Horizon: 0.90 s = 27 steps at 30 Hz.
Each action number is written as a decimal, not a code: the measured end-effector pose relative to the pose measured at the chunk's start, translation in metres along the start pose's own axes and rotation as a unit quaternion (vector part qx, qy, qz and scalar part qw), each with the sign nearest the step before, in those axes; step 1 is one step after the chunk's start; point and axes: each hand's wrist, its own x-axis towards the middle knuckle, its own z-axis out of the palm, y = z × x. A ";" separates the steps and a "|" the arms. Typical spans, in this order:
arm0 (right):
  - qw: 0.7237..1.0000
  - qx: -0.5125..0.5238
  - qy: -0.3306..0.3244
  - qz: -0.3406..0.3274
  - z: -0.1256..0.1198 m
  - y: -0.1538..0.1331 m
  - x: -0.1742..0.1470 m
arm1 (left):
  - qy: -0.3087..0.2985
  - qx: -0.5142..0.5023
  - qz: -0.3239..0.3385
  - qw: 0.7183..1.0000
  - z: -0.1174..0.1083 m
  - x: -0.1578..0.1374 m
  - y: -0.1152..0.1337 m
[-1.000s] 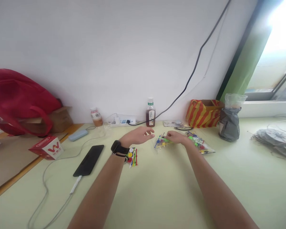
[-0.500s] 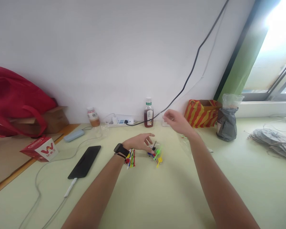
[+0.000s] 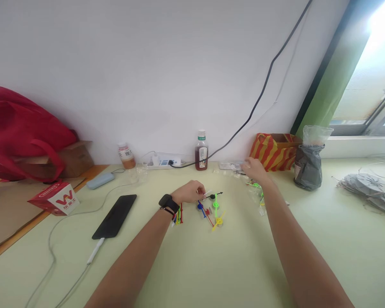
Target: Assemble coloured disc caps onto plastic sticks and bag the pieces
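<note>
My left hand (image 3: 191, 191), with a black watch on its wrist, is closed in a pinch; a thin white plastic arrow (image 3: 208, 192) shows at its fingertips. Beside it on the table lie small plastic spinners with arrow pointers: a black spinner (image 3: 212, 196), a green spinner (image 3: 216, 205), a blue spinner (image 3: 200, 206), a red spinner (image 3: 208, 212) and a yellow spinner (image 3: 218, 221). Several coloured arrows (image 3: 179, 215) lie in a row below the left wrist. Farther back, my right hand (image 3: 256, 168) has curled fingers at small loose pieces; what they grip is hidden.
Clear plastic wrapping with green pieces (image 3: 255, 185) lies by the right forearm. Along the wall stand a dark drink bottle (image 3: 201, 152), a power strip (image 3: 163, 162) and a striped bag (image 3: 274, 152). A phone (image 3: 114, 217) and a red-white box (image 3: 55, 198) are at left.
My right hand has moved down and right to the back of the table. The left hand has lifted off the spinners and closed its fingers, uncovering the blue and red ones.
</note>
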 end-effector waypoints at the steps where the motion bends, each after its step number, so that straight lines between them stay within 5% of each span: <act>1: 1.000 0.001 -0.018 -0.019 0.002 -0.006 0.000 | 0.004 -0.001 0.000 1.000 -0.001 0.000 0.002; 7: 0.982 0.033 -0.123 -0.141 0.016 -0.052 -0.013 | 0.021 -0.023 -0.005 0.999 -0.017 -0.003 0.013; 11: 0.925 0.082 -0.278 -0.243 0.030 -0.074 -0.033 | 0.007 -0.094 -0.011 0.996 -0.021 -0.006 0.019; 18: 0.904 0.132 -0.240 -0.327 0.050 -0.098 -0.054 | 0.020 -0.224 -0.034 0.974 -0.042 -0.016 0.022; 23: 0.889 0.197 -0.269 -0.313 0.058 -0.103 -0.058 | 0.071 -0.305 -0.050 0.948 -0.056 -0.018 0.015; 27: 0.882 0.300 -0.310 -0.191 0.070 -0.105 -0.061 | 0.084 -0.318 -0.032 0.944 -0.059 -0.020 0.013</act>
